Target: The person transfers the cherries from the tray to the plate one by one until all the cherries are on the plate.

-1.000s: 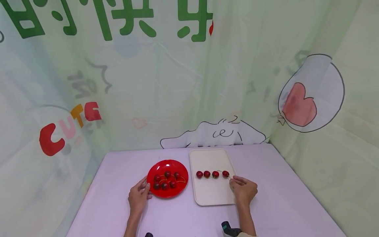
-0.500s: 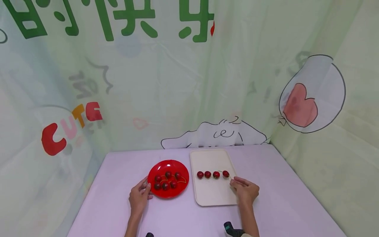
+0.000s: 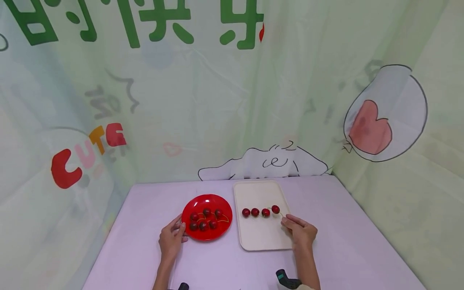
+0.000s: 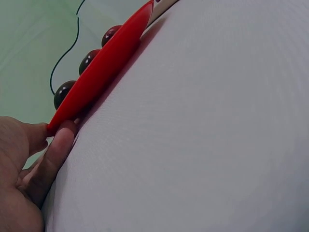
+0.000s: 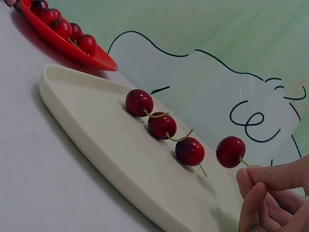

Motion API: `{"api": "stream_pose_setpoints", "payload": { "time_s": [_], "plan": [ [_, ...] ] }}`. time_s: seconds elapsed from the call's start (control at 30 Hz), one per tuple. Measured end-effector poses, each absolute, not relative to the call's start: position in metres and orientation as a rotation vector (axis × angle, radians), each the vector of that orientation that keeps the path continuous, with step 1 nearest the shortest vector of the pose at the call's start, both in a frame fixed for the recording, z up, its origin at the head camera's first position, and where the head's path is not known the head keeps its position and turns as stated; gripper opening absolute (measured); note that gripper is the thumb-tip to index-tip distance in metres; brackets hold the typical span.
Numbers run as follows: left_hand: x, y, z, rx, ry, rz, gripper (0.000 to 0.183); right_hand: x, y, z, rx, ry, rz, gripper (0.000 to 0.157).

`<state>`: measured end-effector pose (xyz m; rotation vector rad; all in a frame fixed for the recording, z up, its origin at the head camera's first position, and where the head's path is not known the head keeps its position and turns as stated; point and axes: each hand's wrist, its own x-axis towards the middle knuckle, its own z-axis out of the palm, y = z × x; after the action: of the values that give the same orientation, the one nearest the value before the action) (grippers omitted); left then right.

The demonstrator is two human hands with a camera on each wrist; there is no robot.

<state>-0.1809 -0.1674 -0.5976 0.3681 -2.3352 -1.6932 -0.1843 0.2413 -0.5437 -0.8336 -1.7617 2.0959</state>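
Note:
My right hand (image 3: 301, 233) pinches the stem of a dark red cherry (image 5: 231, 152) between thumb and fingertips. In the right wrist view that cherry hangs just above the cream tray (image 5: 96, 125). Three more cherries (image 5: 148, 116) lie on the tray in a row to its left, stems trailing. At the left, my left hand (image 3: 172, 240) holds the rim of a red plate (image 3: 207, 198), thumb at the edge and fingers beneath in the left wrist view. Several cherries (image 3: 204, 226) with stems sit in the plate.
Plate and tray stand side by side on a table with a pale lilac cloth (image 3: 224, 266). Printed curtains (image 3: 163, 100) enclose the table at the back and both sides. Dark wrist-worn gear (image 3: 286, 278) shows near the right forearm.
The cherry in my right hand has risen slightly from the end of the row, the hand still pinching its stem. My left hand stays on the plate rim.

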Motion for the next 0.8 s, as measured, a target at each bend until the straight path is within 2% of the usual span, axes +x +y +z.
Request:
{"api": "stream_pose_setpoints", "payload": {
  "time_s": [0.27, 0.53, 0.8],
  "plan": [
    [-0.180, -0.166, -0.597, 0.372, -2.317, -1.705, 0.044, -0.187, 0.241, -0.546, -0.807, -1.771, 2.172, 0.024],
    [-0.179, -0.166, -0.596, 0.345, -2.298, -1.717, 0.044, -0.186, 0.235, -0.539, -0.776, -1.821, 2.212, 0.027],
    [-0.181, -0.167, -0.595, 0.361, -2.295, -1.715, 0.045, -0.190, 0.229, -0.534, -0.750, -1.856, 2.236, 0.020]
  ]
}}
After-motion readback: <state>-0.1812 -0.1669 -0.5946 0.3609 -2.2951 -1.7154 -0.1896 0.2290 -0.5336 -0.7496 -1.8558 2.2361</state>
